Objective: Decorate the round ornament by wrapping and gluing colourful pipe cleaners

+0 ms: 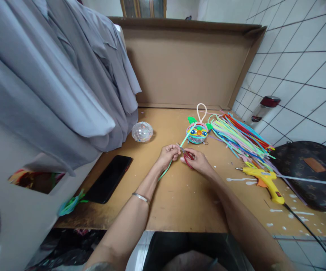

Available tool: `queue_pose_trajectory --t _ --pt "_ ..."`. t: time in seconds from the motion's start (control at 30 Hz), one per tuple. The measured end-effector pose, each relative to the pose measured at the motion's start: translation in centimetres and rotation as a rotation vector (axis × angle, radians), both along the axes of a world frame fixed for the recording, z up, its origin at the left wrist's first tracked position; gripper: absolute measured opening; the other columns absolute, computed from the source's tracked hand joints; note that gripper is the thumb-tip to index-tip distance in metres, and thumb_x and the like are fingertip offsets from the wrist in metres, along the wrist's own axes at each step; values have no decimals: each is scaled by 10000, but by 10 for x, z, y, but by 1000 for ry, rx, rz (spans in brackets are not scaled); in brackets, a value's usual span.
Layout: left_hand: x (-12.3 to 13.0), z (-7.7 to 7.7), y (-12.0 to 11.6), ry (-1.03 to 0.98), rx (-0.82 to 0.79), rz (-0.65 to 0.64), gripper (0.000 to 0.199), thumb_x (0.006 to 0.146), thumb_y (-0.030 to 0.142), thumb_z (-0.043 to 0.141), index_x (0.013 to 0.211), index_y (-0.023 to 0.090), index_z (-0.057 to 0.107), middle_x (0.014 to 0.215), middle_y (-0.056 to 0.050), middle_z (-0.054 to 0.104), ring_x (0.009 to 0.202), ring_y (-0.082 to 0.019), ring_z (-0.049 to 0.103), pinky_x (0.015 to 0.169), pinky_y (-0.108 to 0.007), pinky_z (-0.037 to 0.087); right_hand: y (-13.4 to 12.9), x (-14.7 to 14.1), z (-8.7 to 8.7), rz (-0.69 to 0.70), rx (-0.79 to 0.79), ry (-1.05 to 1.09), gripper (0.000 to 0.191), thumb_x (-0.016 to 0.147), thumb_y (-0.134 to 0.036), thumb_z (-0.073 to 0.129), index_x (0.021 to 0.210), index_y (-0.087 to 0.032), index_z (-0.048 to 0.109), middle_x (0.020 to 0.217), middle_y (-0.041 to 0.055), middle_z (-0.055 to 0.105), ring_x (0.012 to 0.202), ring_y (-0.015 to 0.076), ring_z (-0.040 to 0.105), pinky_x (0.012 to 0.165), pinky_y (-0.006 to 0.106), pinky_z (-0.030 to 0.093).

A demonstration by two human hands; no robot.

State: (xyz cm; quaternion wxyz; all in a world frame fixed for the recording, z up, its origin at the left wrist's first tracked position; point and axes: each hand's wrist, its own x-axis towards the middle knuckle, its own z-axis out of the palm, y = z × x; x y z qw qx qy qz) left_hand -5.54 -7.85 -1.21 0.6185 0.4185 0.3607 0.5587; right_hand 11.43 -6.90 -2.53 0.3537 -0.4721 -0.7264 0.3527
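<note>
Left hand [170, 154]: pinched a green strip [165, 171]
Right hand [199, 161]: gripped red scissors [189, 159]
Face ball [197, 138]: sat at twelve o'clock from right hand

Left hand [169, 155] holds green pipe cleaner [186, 137], right hand [199, 162] scissors [186, 154].

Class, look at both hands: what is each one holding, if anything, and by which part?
The left hand pinches the green strip partway along its length; the right hand holds the scissors by their red handles.
</note>
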Motion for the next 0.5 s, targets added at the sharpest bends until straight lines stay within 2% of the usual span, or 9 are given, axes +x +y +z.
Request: queue_pose_trajectory --t 0.2,0.3,0.4,0.5 --pt "-1 -2 0 40 3 -20 271 582 299 785 650 140 577 546 34 521 424 -24 339 446 -192 210 -1 2 5 -30 12 -88 365 753 -445 732 1040 -222 762 933 52 782 841 222 702 736 304 539" --pt "0 -4 3 59 -4 11 263 592 308 775 680 146 586 586 19 556 457 -45 391 469 -198 275 -5 1 11 -80 31 -141 363 767 -460 716 1043 -231 768 918 56 784 835 235 705 734 309 526" --pt "-1 -4 5 85 34 232 252 606 275 767 755 169 594 693 3 607 606 -100 533 591 -219 405 -13 -1 23 -124 53 -290 333 808 -470 662 1044 -260 767 924 53 784 859 240 709 738 302 502" --pt "-3 2 3 251 191 490 184 664 217 734 806 197 618 886 -31 659 875 -168 611 799 -273 455 -23 -4 35 -143 77 -510 313 834 -468 619 1048 -290 761 939 53 785 873 240 712 727 289 468"
